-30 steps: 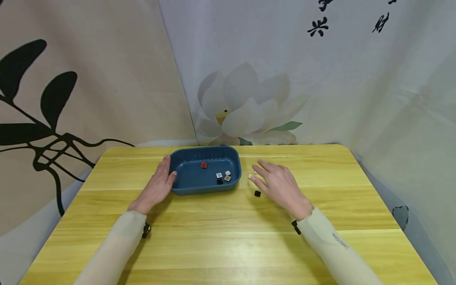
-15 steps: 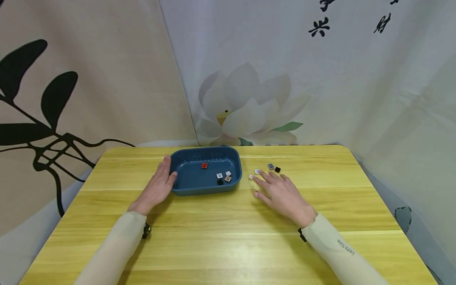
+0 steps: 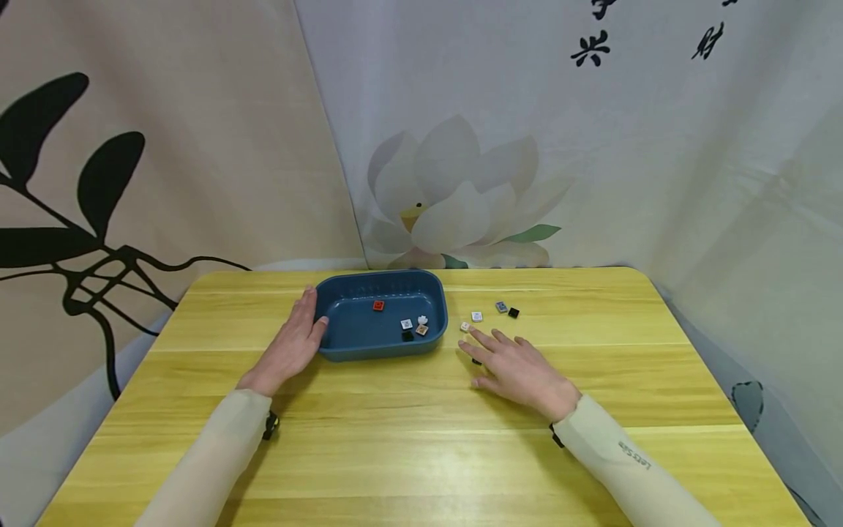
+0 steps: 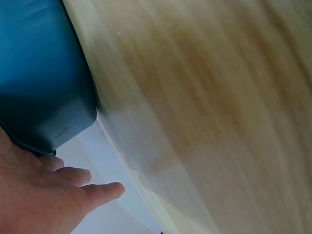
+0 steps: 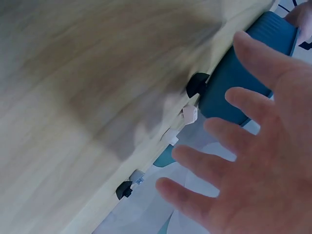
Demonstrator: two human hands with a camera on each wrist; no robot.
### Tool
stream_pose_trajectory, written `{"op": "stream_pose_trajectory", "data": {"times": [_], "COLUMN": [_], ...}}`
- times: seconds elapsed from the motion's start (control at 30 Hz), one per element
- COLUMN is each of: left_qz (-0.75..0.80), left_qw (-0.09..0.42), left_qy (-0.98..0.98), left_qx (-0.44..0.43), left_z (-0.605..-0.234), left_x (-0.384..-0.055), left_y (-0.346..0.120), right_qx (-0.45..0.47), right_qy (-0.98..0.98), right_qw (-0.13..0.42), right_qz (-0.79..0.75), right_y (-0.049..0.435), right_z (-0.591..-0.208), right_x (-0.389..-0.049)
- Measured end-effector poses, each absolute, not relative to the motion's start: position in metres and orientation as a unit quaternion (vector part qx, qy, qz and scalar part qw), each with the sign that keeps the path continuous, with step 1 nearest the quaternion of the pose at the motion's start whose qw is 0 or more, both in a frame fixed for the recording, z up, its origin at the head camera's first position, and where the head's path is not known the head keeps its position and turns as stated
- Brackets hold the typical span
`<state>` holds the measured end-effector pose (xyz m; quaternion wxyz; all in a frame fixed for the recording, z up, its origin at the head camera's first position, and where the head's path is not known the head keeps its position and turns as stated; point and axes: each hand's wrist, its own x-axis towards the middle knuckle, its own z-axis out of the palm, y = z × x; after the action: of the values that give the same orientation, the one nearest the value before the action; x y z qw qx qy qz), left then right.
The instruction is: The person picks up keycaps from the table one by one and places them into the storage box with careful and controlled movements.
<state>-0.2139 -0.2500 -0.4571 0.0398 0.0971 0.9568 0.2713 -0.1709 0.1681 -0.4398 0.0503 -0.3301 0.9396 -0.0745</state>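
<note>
My left hand [image 3: 288, 348] rests along the left end of a blue rectangular tray [image 3: 378, 354], fingers straight and thumb at the rim. Inside the tray lie a red keycap-like piece [image 3: 378, 305], a white square one [image 3: 406, 323], a black one [image 3: 407, 337], a tan-topped one [image 3: 421, 330] and a small white piece [image 3: 422, 320]. Right of the tray my right hand [image 3: 520, 369] is spread low over the table, holding nothing. A black piece [image 5: 197, 85] sits under its fingers, mostly hidden in the head view. Just beyond the fingertips is a cream piece [image 3: 465, 326].
Farther back on the wooden table [image 3: 369, 454] lie a white square piece [image 3: 477, 317], a grey-blue piece [image 3: 501, 307] and another black piece [image 3: 514, 312]. A printed curtain [image 3: 263, 146] hangs right behind the table's back edge.
My right hand has drawn back toward me, uncovering the pieces near the back, and now covers most of the nearer black piece. The left hand and tray have stayed put.
</note>
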Motion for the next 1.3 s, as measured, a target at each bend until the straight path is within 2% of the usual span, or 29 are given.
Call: {"op": "stream_pose_trajectory", "data": {"times": [0.17,0.67,1.3], "left_qz": [0.271,0.271,0.271], "left_qw": [0.043,0.044,0.04], "left_qy": [0.957,0.957,0.957], "left_qx": [0.096,0.095,0.095], "left_z": [-0.457,-0.458,-0.458], "left_x": [-0.214,-0.214,-0.214], "left_y": [-0.25,-0.25,-0.251], "right_qx": [-0.335,-0.368,-0.355], "right_qy": [0.937,0.927,0.932], "right_qw": [0.065,-0.036,-0.069], "right_qz": [-0.071,-0.061,-0.038], "right_y": [0.167,0.167,0.17], "right_z": [-0.441,-0.449,-0.45], "right_x": [-0.172,-0.175,-0.175]}}
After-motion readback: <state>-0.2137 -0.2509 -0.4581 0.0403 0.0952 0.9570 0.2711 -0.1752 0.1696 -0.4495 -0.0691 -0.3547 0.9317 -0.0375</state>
